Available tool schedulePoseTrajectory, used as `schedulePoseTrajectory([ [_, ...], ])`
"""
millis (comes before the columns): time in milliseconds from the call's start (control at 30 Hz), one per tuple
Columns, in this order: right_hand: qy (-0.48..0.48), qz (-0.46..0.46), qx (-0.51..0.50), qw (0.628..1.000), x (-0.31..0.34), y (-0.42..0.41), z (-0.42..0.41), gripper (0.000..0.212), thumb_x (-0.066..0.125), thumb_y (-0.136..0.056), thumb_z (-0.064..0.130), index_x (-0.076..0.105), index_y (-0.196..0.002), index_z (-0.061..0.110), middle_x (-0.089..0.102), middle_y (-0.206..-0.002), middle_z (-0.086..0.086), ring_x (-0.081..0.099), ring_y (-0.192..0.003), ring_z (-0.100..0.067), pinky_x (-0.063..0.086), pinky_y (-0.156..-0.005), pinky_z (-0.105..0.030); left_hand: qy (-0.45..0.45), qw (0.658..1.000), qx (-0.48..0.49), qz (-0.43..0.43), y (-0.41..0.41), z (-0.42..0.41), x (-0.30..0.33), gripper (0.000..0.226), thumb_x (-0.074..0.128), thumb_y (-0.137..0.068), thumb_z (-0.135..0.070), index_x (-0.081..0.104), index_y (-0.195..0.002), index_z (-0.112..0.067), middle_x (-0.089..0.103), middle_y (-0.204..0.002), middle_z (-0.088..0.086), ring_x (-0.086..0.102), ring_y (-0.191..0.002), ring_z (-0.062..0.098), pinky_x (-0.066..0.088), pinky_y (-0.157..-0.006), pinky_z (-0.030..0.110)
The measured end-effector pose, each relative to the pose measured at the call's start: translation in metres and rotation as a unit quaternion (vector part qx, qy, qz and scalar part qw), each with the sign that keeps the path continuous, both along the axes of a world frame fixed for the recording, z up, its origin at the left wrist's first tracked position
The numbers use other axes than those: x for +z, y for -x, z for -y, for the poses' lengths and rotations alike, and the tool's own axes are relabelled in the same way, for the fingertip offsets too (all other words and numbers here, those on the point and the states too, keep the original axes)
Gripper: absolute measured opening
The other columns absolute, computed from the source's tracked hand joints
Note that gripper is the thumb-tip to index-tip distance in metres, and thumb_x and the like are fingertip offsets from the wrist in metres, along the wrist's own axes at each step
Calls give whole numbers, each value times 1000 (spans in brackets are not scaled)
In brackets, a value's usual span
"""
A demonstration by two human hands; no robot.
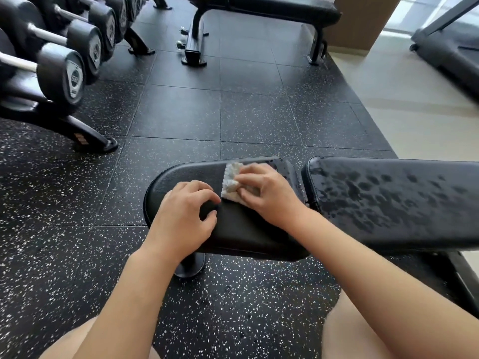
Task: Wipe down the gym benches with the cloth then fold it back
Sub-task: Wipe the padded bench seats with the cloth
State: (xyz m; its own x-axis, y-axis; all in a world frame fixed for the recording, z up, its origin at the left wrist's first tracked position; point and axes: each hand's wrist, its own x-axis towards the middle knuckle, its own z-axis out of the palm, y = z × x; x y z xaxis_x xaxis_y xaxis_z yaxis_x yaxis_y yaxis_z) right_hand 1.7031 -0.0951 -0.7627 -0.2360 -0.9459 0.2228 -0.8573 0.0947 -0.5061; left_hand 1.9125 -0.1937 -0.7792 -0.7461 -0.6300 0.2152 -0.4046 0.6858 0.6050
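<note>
A black padded gym bench lies across the view in front of me, with a rounded seat pad (246, 229) on the left and a longer back pad (394, 203) on the right that carries wet blotches. A small bunched white cloth (230, 180) lies on the far part of the seat pad. My right hand (267, 193) presses down on the cloth, covering its right half. My left hand (184, 216) rests on the seat pad just left of the cloth, fingers curled and holding nothing.
A dumbbell rack (64, 73) fills the upper left, its foot reaching toward the bench. A second black bench (272, 9) stands at the far top. A treadmill (451, 53) sits at the upper right on pale flooring. Speckled rubber tiles (207, 112) lie between.
</note>
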Motion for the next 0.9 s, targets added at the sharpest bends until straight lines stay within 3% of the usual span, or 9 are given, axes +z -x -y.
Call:
schedulePoseTrajectory([
  [200,-17,5,79,997,3,-32,-92,21,70,-94,21,75,-115,22,62,-121,10,53,-113,-13,45,-98,-37,14,1000,-19,5,10,-7,-5,20,68,-80,-25,75,-98,-27,66,-111,-14,59,-110,19,49,-98,51],
  [333,-21,-1,114,993,0,-17,-102,20,70,-97,19,75,-116,20,63,-123,9,57,-116,-15,47,-99,-38,25,999,-24,0,18,-11,-6,19,74,-81,-21,75,-99,-28,66,-111,-15,59,-111,18,46,-100,49],
  [600,14,41,-61,997,-1,59,5,22,74,-90,15,79,-112,15,69,-114,1,60,-110,-21,45,-102,-39,35,999,-21,-10,27,-13,-6,17,69,-82,-31,75,-97,-28,66,-112,-14,59,-110,20,43,-103,45],
  [733,4,43,-79,996,-1,55,33,28,67,-91,20,78,-116,19,69,-115,2,58,-111,-25,44,-103,-37,33,999,-20,-12,29,-12,-5,19,69,-82,-33,76,-99,-28,65,-112,-15,59,-109,18,44,-104,46],
  [900,17,36,-51,998,-9,15,-6,28,67,-88,24,78,-113,19,68,-119,2,56,-114,-22,46,-101,-49,23,999,-23,-16,21,-4,-4,16,78,-86,-23,76,-101,-26,65,-114,-15,56,-112,17,46,-104,43],
])
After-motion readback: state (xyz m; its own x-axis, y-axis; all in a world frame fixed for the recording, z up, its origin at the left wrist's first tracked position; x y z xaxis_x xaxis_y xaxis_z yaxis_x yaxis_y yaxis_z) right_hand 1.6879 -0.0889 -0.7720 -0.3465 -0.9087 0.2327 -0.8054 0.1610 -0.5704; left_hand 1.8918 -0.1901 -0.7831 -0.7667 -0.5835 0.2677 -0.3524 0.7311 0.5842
